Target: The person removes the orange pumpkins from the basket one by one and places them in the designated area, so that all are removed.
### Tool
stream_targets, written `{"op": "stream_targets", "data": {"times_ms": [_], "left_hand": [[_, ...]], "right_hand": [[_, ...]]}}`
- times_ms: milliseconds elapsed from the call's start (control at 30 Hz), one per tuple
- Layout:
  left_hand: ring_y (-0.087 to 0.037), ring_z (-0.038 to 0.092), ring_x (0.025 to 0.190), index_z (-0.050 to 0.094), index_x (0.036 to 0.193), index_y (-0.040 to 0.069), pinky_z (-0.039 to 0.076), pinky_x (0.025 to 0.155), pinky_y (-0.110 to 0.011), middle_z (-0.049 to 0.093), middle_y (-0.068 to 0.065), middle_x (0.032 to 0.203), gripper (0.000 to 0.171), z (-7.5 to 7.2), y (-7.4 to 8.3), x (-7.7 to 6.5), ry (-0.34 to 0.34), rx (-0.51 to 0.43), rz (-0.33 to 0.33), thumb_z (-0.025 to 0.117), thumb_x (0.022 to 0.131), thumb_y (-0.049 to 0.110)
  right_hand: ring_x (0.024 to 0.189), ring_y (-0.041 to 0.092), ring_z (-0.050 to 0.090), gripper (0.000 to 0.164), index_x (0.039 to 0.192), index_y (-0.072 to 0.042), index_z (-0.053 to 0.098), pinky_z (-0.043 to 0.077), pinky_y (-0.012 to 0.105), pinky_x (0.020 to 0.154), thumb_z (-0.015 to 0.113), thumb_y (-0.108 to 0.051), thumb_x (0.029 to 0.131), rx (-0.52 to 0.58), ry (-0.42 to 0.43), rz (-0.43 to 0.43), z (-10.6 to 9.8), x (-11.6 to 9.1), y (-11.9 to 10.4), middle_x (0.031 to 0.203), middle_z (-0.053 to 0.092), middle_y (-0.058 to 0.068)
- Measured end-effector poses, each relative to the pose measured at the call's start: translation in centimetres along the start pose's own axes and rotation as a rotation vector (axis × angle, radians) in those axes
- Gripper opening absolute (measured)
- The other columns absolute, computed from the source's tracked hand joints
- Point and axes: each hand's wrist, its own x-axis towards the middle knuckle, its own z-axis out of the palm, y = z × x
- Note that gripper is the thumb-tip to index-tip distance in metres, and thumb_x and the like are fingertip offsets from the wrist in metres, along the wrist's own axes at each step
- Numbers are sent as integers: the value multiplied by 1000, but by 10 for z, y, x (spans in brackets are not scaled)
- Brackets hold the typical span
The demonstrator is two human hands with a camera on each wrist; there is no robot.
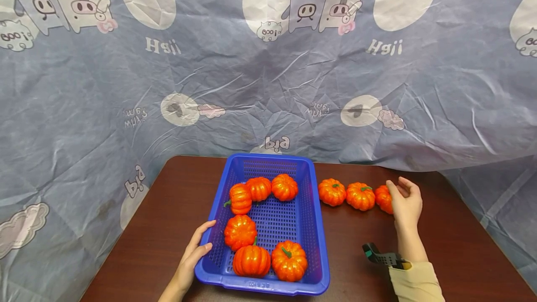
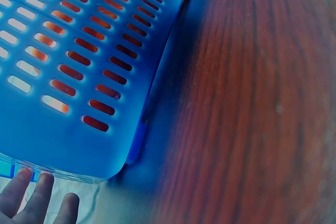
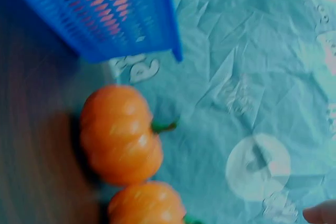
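A blue plastic basket (image 1: pixel 320 246) with slotted walls stands on the table, holding several small orange pumpkins, among them a pumpkin (image 1: pixel 289 261) with its green stem up. My left hand (image 1: pixel 190 257) rests on the basket's left rim, fingers fairly straight; in the left wrist view its fingertips (image 2: pixel 42 187) meet the rim. Right of the basket lie a near pumpkin (image 1: pixel 332 192), a middle pumpkin (image 1: pixel 360 196) and an end pumpkin (image 1: pixel 383 198) in a row. My right hand (image 1: pixel 408 206) is at the end pumpkin with loosely bent fingers, partly covering it; contact is unclear.
The brown wooden table (image 1: pixel 168 227) extends on both sides of the basket. A grey-blue printed cloth (image 1: pixel 268 83) hangs behind the table's far edge. On the right wrist a black camera mount (image 1: pixel 382 256) sticks out to the left above the table.
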Motion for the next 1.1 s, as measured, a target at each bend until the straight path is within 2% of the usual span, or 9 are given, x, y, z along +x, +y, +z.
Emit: {"op": "stream_targets", "data": {"times_ms": [167, 267, 500, 767, 933, 1100], "left_hand": [[-31, 49, 111, 30, 142, 5, 46, 87, -36, 32, -24, 137, 48, 0, 0, 0, 2, -2, 1, 37, 95, 9], [-30, 49, 111, 31, 142, 5, 46, 87, -36, 32, -23, 138, 48, 0, 0, -1, 6, -2, -3, 37, 95, 9], [-33, 50, 110, 30, 143, 6, 47, 86, -39, 33, -25, 135, 48, 1, 1, -1, 0, -20, -14, 37, 95, 9], [-33, 49, 110, 30, 142, 5, 47, 87, -39, 32, -24, 137, 48, 1, 1, 0, 3, -19, -14, 37, 95, 10], [-32, 48, 111, 31, 142, 5, 46, 87, -38, 31, -23, 138, 48, 1, 1, -1, 6, -11, -7, 37, 95, 9], [-32, 48, 112, 31, 142, 5, 46, 87, -38, 32, -22, 138, 48, 1, 2, -1, 8, -5, -3, 38, 95, 9]], "right_hand": [[118, 17, 47, 54, 134, -9, 48, 39, 24, 93, 63, -32, 88, -10, -82, -8, 9, -7, -22, 132, 48, 7], [120, 19, 46, 56, 136, -8, 46, 38, 29, 97, 62, -33, 89, -17, -126, -36, 16, -13, -35, 135, 47, 10], [115, 15, 50, 54, 133, -10, 49, 41, 23, 85, 65, -33, 87, -2, -212, -90, 36, -25, -59, 129, 50, 4], [124, 25, 45, 57, 135, -4, 44, 39, 41, 97, 64, -31, 89, 11, -377, -171, 61, -41, -78, 137, 45, 10], [127, 28, 43, 59, 136, -3, 43, 38, 45, 98, 64, -29, 88, -2, -487, -192, 77, -50, -83, 139, 43, 14], [127, 30, 42, 58, 135, -3, 43, 38, 47, 98, 65, -28, 88, -12, -551, -215, 96, -57, -85, 140, 42, 15]]}}
